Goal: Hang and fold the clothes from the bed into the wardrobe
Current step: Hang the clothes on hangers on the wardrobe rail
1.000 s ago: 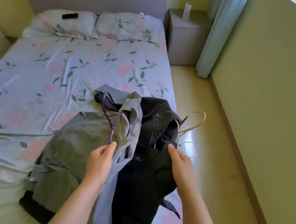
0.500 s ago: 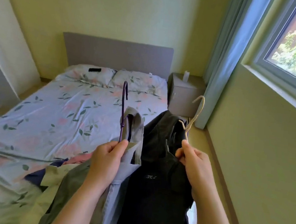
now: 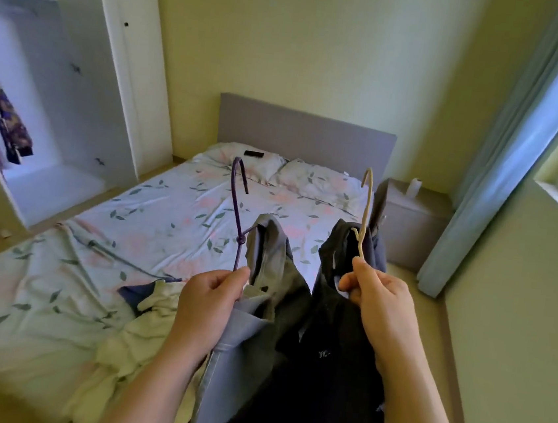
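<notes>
Both hands have come up since a second ago; the two garments that lay on the bed then now hang off it, and the view has swung left so the wardrobe shows.

Head view: left hand (image 3: 208, 302), lower centre, fingers curled and thumb pressed, pinches the stem of the purple hanger (image 3: 236, 213). Its hook stands upright, tip pointing right. Grey jacket (image 3: 266, 254) hangs from this hanger just right of the hand, collar up, pale lining showing below the wrist.

Right hand (image 3: 376, 302), right of centre, fingers curled tight round the stem of the beige hanger (image 3: 365, 217), hook upright. Black garment (image 3: 329, 371) hangs from it, dropping to the bottom edge and touching the grey jacket along its left side. Small pale lettering on it, unreadable.

Bed (image 3: 173, 221) fills the centre and left, floral sheet rumpled at the near end. Pale clothes heap (image 3: 152, 318) lies on the near part of the bed, lower left of the hands, with a bit of blue cloth at its top. Two pillows at the far end, a small black object (image 3: 253, 154) on the left one. Grey headboard (image 3: 306, 131) behind.

Wardrobe (image 3: 39, 117), upper left, stands open, white inside; a patterned garment (image 3: 4, 106) hangs at its left edge. Nightstand (image 3: 414, 222) right of the bed with a white roll (image 3: 414, 187) on top. Blue curtain (image 3: 503, 159) along the right.
</notes>
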### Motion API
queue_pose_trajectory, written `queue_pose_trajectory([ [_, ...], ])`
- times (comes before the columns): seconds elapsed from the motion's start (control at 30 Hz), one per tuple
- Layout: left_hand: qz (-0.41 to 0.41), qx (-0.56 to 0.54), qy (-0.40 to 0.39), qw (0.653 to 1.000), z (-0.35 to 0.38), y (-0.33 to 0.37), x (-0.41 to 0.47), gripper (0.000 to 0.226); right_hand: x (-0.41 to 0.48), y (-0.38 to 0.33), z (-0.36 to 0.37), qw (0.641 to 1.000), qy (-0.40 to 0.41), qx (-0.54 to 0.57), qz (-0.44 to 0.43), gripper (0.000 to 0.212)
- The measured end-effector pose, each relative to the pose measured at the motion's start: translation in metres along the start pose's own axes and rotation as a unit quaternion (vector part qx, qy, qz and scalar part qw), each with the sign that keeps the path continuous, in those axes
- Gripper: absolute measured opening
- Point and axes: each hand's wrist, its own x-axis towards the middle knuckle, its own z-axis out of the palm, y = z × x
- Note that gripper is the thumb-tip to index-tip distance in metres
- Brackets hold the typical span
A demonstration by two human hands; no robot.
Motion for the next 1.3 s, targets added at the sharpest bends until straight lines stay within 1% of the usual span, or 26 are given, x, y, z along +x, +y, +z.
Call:
queue_pose_trajectory([
  [0.17,-0.005,-0.028,0.047,0.999,-0.045,0.005,-0.026,0.052,-0.029,-0.023,0.027,0.999,-0.036,-0.017,-0.021,0.053],
  [0.3,0.006,-0.057,0.086,0.995,-0.097,0.008,-0.051,0.049,-0.065,-0.039,0.061,0.996,-0.067,-0.016,-0.048,0.052],
  [0.43,0.021,-0.054,0.127,0.990,-0.162,0.011,-0.081,0.049,-0.108,-0.055,0.104,0.993,-0.101,-0.003,-0.061,0.052],
  [0.53,0.035,-0.027,0.152,0.987,-0.211,0.015,-0.100,0.050,-0.142,-0.065,0.139,0.987,-0.133,-0.007,-0.086,0.053],
  [0.63,0.024,-0.015,0.162,0.986,-0.249,0.013,-0.121,0.048,-0.174,-0.076,0.168,0.980,-0.167,-0.004,-0.110,0.053],
  [0.73,0.019,-0.029,0.183,0.982,-0.278,0.009,-0.138,0.046,-0.197,-0.087,0.188,0.972,-0.194,0.001,-0.129,0.051],
  [0.83,0.038,-0.023,0.221,0.974,-0.300,0.008,-0.145,0.048,-0.211,-0.099,0.205,0.959,-0.244,0.020,-0.141,0.050],
  [0.93,0.055,-0.021,0.252,0.966,-0.313,0.010,-0.145,0.044,-0.215,-0.108,0.222,0.944,-0.285,0.019,-0.164,0.049],
  [1.0,0.064,-0.015,0.266,0.962,-0.321,0.012,-0.145,0.049,-0.214,-0.112,0.235,0.934,-0.309,0.035,-0.178,0.048],
  [1.07,0.067,-0.001,0.282,0.957,-0.329,0.013,-0.144,0.053,-0.211,-0.118,0.248,0.923,-0.335,0.048,-0.183,0.047],
  [1.2,0.070,0.015,0.326,0.943,-0.339,0.015,-0.137,0.054,-0.198,-0.130,0.271,0.903,-0.376,0.063,-0.197,0.049],
  [1.3,0.069,0.014,0.361,0.930,-0.341,0.012,-0.131,0.050,-0.188,-0.134,0.288,0.881,-0.416,0.076,-0.212,0.051],
])
